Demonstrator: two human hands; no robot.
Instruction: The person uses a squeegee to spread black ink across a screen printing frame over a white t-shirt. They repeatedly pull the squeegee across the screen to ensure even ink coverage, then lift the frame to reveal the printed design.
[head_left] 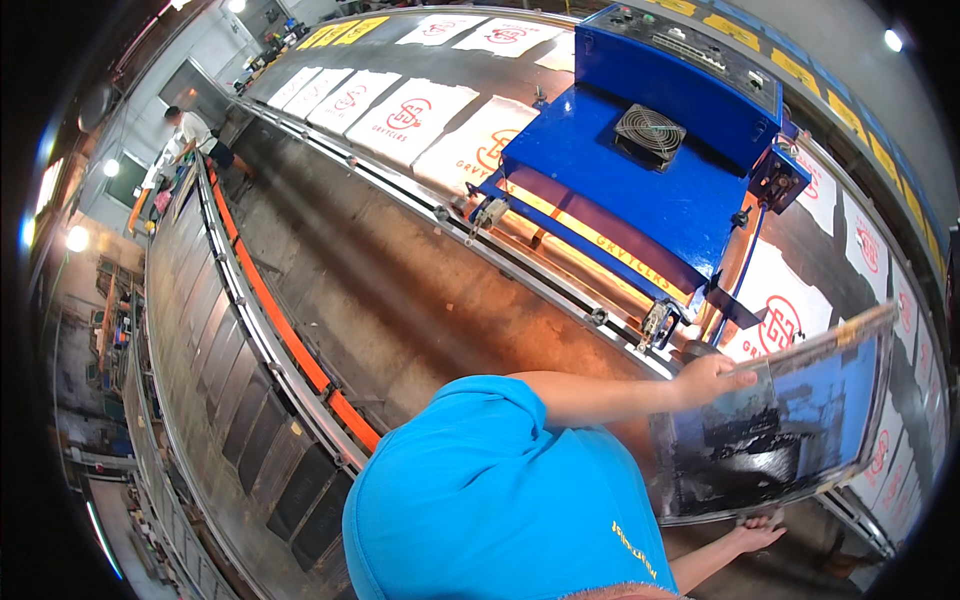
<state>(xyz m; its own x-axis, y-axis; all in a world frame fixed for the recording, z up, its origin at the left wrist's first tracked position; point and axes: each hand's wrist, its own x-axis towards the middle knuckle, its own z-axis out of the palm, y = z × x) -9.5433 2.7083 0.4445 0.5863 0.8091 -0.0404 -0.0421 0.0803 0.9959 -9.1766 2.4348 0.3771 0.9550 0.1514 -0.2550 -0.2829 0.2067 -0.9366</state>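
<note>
My left hand (pixel 708 378) grips one end of a long wooden squeegee (pixel 825 342) that lies across the top of a printing screen (pixel 800 420). The screen has a metal frame, blue mesh and dark ink smeared over its near half. My right hand (pixel 757 535) holds the frame's lower edge, fingers curled around the rail. The screen lies on a long print table (pixel 560 75) over a white fabric piece with a red print (pixel 775 320). My blue shirt (pixel 490 500) fills the lower middle of the view.
A blue dryer unit with a round fan grille (pixel 650 150) stands on rails (pixel 540 275) over the table, glowing orange underneath. Several white printed pieces (pixel 415 115) lie in rows beyond it. A second long table (pixel 230 330) runs on the left. Another person (pixel 190 135) stands far off.
</note>
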